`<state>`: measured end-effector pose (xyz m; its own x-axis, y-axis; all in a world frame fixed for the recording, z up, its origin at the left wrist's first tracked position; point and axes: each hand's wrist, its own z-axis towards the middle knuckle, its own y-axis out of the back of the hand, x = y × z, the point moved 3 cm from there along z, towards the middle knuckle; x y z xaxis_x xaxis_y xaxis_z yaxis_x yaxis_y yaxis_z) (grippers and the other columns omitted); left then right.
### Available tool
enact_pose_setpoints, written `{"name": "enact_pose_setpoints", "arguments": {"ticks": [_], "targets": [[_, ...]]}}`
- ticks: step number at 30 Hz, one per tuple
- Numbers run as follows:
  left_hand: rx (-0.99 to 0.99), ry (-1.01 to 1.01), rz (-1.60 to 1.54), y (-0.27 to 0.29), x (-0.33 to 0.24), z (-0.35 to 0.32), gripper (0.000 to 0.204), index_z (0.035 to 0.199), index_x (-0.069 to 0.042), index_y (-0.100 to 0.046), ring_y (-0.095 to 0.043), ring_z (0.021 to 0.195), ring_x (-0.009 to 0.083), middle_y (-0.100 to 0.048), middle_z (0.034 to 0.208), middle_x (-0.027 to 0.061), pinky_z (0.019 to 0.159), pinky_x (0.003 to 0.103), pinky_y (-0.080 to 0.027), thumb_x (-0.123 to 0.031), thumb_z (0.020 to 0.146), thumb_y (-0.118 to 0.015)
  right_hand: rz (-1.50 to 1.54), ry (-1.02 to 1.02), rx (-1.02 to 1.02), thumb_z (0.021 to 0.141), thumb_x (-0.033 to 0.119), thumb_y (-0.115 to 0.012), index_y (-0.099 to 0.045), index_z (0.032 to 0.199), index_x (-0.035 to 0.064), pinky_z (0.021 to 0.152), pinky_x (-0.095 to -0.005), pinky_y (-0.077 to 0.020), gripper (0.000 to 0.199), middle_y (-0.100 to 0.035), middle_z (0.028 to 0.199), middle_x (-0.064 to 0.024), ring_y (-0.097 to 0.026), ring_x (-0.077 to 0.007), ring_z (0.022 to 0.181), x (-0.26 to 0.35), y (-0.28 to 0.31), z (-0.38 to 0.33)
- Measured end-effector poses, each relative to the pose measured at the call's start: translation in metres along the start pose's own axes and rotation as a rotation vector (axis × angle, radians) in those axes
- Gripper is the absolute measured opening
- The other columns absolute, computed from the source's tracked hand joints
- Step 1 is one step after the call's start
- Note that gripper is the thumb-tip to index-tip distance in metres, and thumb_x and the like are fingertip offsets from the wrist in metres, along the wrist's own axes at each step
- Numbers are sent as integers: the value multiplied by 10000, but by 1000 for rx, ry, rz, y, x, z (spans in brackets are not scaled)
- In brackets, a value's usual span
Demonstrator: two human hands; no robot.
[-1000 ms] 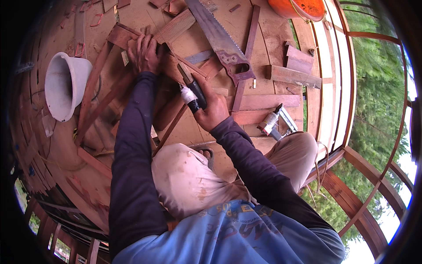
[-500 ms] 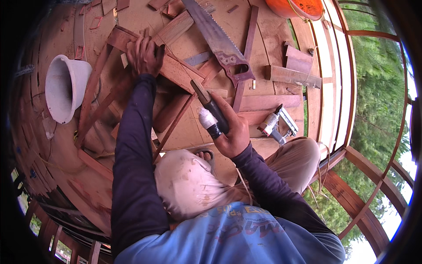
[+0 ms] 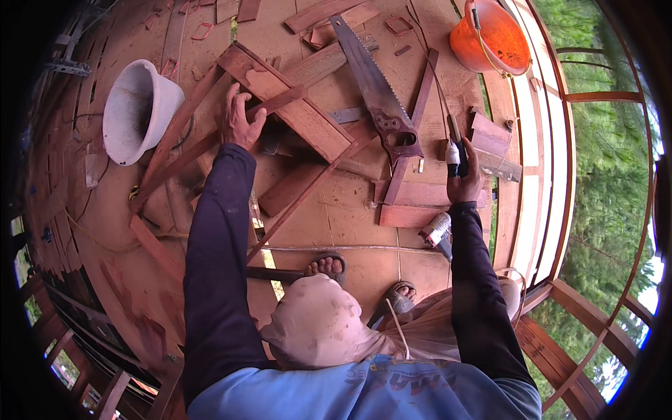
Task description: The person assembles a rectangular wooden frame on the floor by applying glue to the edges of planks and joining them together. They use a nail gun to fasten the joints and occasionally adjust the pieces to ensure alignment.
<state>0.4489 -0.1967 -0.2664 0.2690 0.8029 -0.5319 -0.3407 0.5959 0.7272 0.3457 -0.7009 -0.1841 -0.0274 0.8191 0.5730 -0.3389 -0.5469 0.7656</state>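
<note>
My left hand (image 3: pixel 241 120) is beside a reddish wooden frame (image 3: pixel 297 115), its fingers curved and apart with nothing in them. A narrow wood strip (image 3: pixel 280 99) crosses the frame's broad board by my fingertips. Out to the right, my right hand (image 3: pixel 467 180) is closed around a slim black-handled tool (image 3: pixel 454 128) with a narrow brownish shaft. What looks like a white wrapping (image 3: pixel 452 152) with black tape covers the thumb. A handsaw (image 3: pixel 381 91) lies between the hands, teeth facing right. Below my right hand lies a white-and-grey power tool (image 3: pixel 437 229), partly hidden by my forearm.
A whitish bucket (image 3: pixel 157 112) lies tipped at left. An orange bucket (image 3: pixel 490 42) stands at far right. Wood offcuts (image 3: pixel 420 203) are scattered over the board floor (image 3: pixel 350 241). A pale cord (image 3: pixel 357 248) crosses before my feet. Railings (image 3: pixel 560 336) and greenery border the right side.
My left hand has come off the frame's broad board, and its fingers have spread. My right hand has swung away to the right with the black-handled tool. The view has shifted.
</note>
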Motion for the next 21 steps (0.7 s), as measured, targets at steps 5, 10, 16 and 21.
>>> {"name": "enact_pose_setpoints", "arguments": {"ticks": [5,10,16,21], "targets": [[332,168,338,56,54,-58,485,1201,-113,-574,-584,1149,359,-644,1171,156,996,545,-373,-376,829,-738,15,-79,164,970,353,-651,-442,1455,142,831,-454,-566,569,-677,1237,-187,-680,-360,1103,-77,-8,-31],[471,121,114,112,11,-66,420,1027,-33,-592,-633,968,417,-644,983,198,810,504,-503,-291,770,-802,-78,114,237,933,335,-690,-368,1496,164,902,-483,-511,671,-690,1116,-210,-683,-388,1026,-31,-50,-50],[363,73,-143,105,-91,-98,353,943,-39,-568,-674,759,401,-665,814,183,662,490,-518,-327,848,-749,-76,12,399,917,288,-693,-291,1530,101,971,-470,-474,756,-633,1266,-246,-627,-405,1152,-47,-84,-61],[287,61,35,122,-154,-103,351,1017,-62,-579,-676,778,349,-651,819,156,676,473,-513,-396,936,-651,-245,-111,460,928,257,-676,-238,1541,49,1100,-439,-397,781,-493,1461,-257,-491,-380,1353,-31,-74,-51]]}}
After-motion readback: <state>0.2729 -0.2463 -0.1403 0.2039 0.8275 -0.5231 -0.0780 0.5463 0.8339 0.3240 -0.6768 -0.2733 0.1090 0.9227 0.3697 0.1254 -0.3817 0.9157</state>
